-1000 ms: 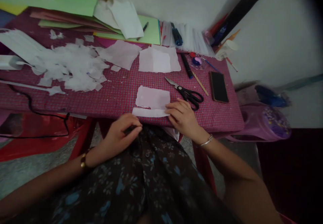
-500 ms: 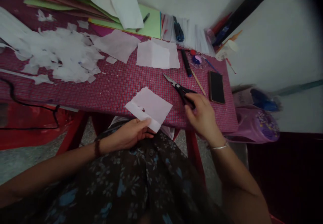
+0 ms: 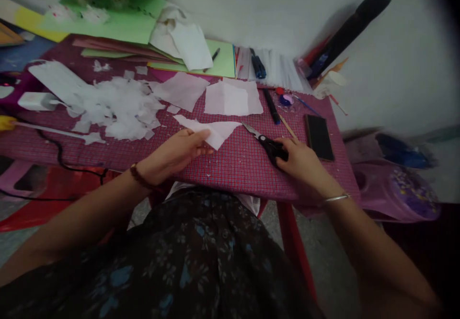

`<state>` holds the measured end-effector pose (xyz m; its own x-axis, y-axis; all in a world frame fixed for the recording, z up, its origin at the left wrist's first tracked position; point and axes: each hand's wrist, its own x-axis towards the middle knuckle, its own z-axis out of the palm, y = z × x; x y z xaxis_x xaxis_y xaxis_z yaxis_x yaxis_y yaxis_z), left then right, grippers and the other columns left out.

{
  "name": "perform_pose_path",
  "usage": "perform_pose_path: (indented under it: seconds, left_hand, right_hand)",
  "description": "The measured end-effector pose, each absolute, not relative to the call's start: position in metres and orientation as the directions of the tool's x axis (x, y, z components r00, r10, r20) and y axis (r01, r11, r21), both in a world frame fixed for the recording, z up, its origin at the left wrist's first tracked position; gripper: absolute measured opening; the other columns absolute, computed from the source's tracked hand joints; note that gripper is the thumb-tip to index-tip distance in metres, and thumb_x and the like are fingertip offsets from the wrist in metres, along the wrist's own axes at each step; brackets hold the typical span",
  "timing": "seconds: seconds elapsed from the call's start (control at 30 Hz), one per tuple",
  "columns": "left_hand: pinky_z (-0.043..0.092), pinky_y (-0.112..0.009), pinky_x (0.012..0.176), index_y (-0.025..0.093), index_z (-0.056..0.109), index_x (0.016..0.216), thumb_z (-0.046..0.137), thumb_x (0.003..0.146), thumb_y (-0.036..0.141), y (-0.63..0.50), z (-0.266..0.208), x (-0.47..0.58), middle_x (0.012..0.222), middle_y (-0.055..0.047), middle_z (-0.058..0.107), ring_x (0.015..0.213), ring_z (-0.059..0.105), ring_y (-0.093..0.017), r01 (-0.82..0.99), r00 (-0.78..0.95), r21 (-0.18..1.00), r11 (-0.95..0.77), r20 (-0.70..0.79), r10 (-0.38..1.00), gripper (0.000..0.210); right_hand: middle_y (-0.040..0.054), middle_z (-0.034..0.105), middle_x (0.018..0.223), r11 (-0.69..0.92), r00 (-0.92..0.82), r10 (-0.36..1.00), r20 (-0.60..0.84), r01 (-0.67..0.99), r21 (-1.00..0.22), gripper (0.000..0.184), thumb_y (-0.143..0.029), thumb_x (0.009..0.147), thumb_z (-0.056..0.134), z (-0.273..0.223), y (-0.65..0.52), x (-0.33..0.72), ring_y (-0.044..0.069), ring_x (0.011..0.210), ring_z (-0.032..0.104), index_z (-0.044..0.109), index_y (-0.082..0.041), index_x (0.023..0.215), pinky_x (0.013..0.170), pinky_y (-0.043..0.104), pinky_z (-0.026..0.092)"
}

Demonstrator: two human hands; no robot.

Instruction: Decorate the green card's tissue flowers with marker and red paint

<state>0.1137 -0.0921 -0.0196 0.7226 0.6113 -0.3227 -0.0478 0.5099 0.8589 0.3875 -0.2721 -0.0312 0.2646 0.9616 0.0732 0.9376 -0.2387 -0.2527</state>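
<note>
Between the thumb and fingers of my left hand (image 3: pixel 185 149) is a thin sheet of white paper (image 3: pixel 219 134), lifted at a tilt over the front of the table. My right hand (image 3: pixel 296 158) has its fingers on the black handles of a pair of scissors (image 3: pixel 264 139), which lie on the cloth with the blades pointing left. The tip of the scissors comes close to the right corner of the held paper. Behind them, a folded white paper (image 3: pixel 235 97) and another torn sheet (image 3: pixel 183 90) lie flat.
A heap of white paper scraps (image 3: pixel 122 110) covers the left of the checked tablecloth (image 3: pixel 233 175). Green sheets (image 3: pixel 118 24) are stacked at the back. A black marker (image 3: pixel 271 106), a wooden stick (image 3: pixel 288 127) and a dark phone (image 3: pixel 319 137) lie at the right.
My left hand has raised the paper and tilted it farther from my lap. My right hand's fingers have closed onto the scissors' handles. The view has shifted, showing more of the table's left.
</note>
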Motion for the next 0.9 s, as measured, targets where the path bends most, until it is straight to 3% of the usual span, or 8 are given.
perform_pose_path:
  seconds: [0.1,0.17,0.27,0.4,0.53,0.67,0.77,0.9]
  left_hand:
    - [0.056,-0.026,0.070,0.016,0.069,0.089,0.063,0.089,0.024,-0.119,-0.027,0.097,0.088,-0.005,0.073,0.075,0.066,-0.013,-0.055,0.705,0.758,0.650,-0.432,0.563,0.010]
    - [0.057,-0.025,0.068,0.013,0.070,0.089,0.060,0.091,0.023,-0.139,-0.031,0.088,0.085,-0.007,0.073,0.072,0.068,-0.014,-0.042,0.706,0.654,0.755,-0.515,0.486,0.014]
    - [0.058,-0.023,0.066,0.010,0.071,0.087,0.058,0.094,0.021,-0.162,-0.036,0.081,0.082,-0.009,0.074,0.068,0.069,-0.013,-0.036,0.681,0.495,0.868,-0.623,0.384,0.018]
    - [0.057,-0.019,0.061,0.010,0.071,0.082,0.068,0.086,0.015,-0.177,-0.043,0.079,0.075,-0.006,0.072,0.063,0.067,-0.011,-0.006,0.632,0.458,0.889,-0.687,0.359,0.008]
    - [0.055,-0.016,0.058,0.012,0.072,0.084,0.077,0.073,0.008,-0.182,-0.046,0.079,0.076,-0.002,0.070,0.064,0.064,-0.010,0.007,0.648,0.509,0.861,-0.658,0.384,0.013]
    - [0.054,-0.016,0.054,0.013,0.071,0.080,0.080,0.068,0.010,-0.187,-0.046,0.080,0.073,-0.001,0.069,0.061,0.061,-0.009,0.024,0.634,0.569,0.822,-0.644,0.428,0.015]
    - [0.053,-0.018,0.052,0.012,0.069,0.075,0.081,0.068,0.018,-0.190,-0.046,0.080,0.067,-0.003,0.068,0.057,0.061,-0.010,0.071,0.645,0.614,0.786,-0.630,0.434,0.015]
    - [0.054,-0.020,0.051,0.012,0.068,0.075,0.080,0.069,0.026,-0.190,-0.043,0.080,0.066,-0.004,0.067,0.057,0.062,-0.012,0.121,0.634,0.656,0.745,-0.629,0.450,0.019]
  right_hand:
    - [0.0094,0.072,0.094,-0.337,0.332,0.937,-0.105,0.786,-0.519,0.050,-0.026,0.076,0.066,-0.023,-0.279,0.394,0.025,0.079,0.069,0.061,-0.022,0.126,0.070,0.041,0.058]
    - [0.0093,0.073,0.096,-0.376,0.296,0.924,-0.241,0.592,-0.713,0.051,-0.031,0.079,0.066,-0.016,-0.292,0.391,0.024,0.079,0.069,0.059,-0.025,0.129,0.064,0.036,0.058]
    - [0.0081,0.074,0.104,-0.371,0.142,0.929,-0.343,0.386,-0.845,0.059,-0.041,0.082,0.069,-0.006,-0.319,0.373,0.024,0.085,0.071,0.053,-0.030,0.137,0.067,0.036,0.060]
    - [0.0107,0.071,0.114,-0.335,-0.071,0.925,-0.373,0.307,-0.890,0.076,-0.060,0.083,0.066,0.002,-0.363,0.342,0.026,0.095,0.072,0.041,-0.031,0.149,0.073,0.036,0.062]
    - [0.0124,0.060,0.139,-0.304,-0.157,0.924,-0.348,0.247,-0.920,0.067,-0.066,0.092,0.045,0.004,-0.396,0.321,0.024,0.106,0.071,0.036,-0.037,0.152,0.086,0.037,0.060]
    - [0.0116,0.066,0.130,-0.237,-0.200,0.929,-0.310,0.321,-0.917,0.061,-0.061,0.097,0.034,0.003,-0.403,0.304,0.025,0.108,0.070,0.035,-0.035,0.153,0.083,0.038,0.059]
    - [0.0132,0.066,0.131,-0.299,-0.155,0.920,-0.360,0.316,-0.900,0.063,-0.059,0.096,0.040,0.000,-0.394,0.294,0.029,0.115,0.066,0.038,-0.031,0.152,0.091,0.044,0.056]
    - [0.0143,0.056,0.143,-0.460,-0.191,0.869,-0.457,0.030,-0.887,0.079,-0.070,0.084,0.058,-0.006,-0.373,0.289,0.031,0.130,0.055,0.043,-0.026,0.148,0.108,0.050,0.043]
